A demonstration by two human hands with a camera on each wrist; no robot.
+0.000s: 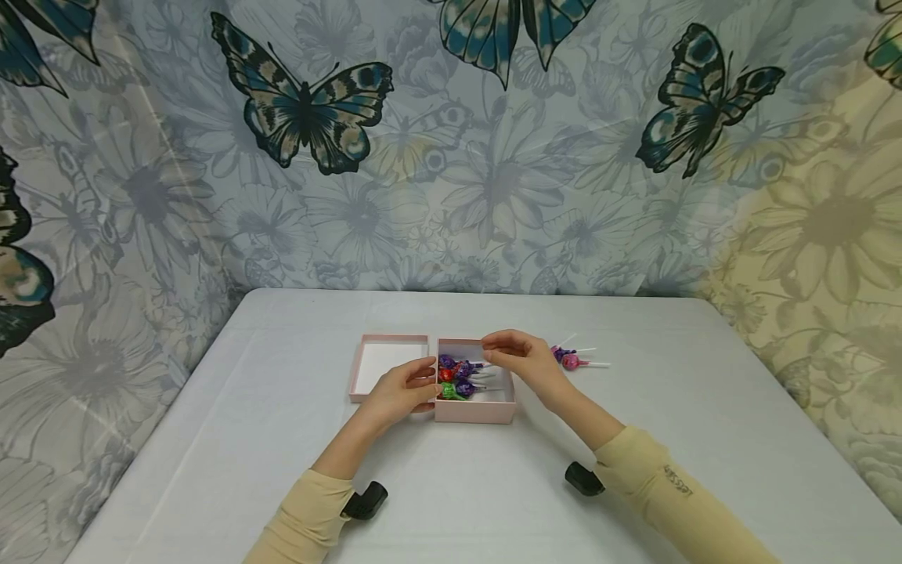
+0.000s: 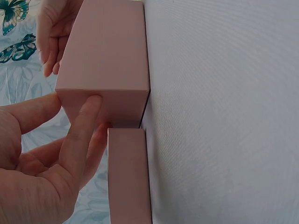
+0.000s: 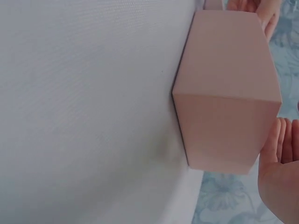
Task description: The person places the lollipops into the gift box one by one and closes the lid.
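A pink box (image 1: 475, 413) stands open-topped on the table. Several wrapped lollipops (image 1: 447, 389), purple, red and green, lie in its left part with their white sticks pointing right. My left hand (image 1: 402, 392) rests against the box's left side; in the left wrist view its thumb touches the top edge and an extended finger (image 2: 84, 121) presses the wall. Over the box's back right corner reaches my right hand (image 1: 524, 360), fingers slightly bent and pointing left. No thing shows in that hand. The right wrist view has it partly behind the box (image 3: 229, 56).
Left of the box lies its shallow pink lid (image 1: 355, 372), white inside up. A pink lollipop (image 1: 569, 362) and purple ones (image 1: 561, 352) lie on the white table (image 1: 479, 493) beyond the right hand. A butterfly-patterned cloth (image 1: 493, 196) hangs behind.
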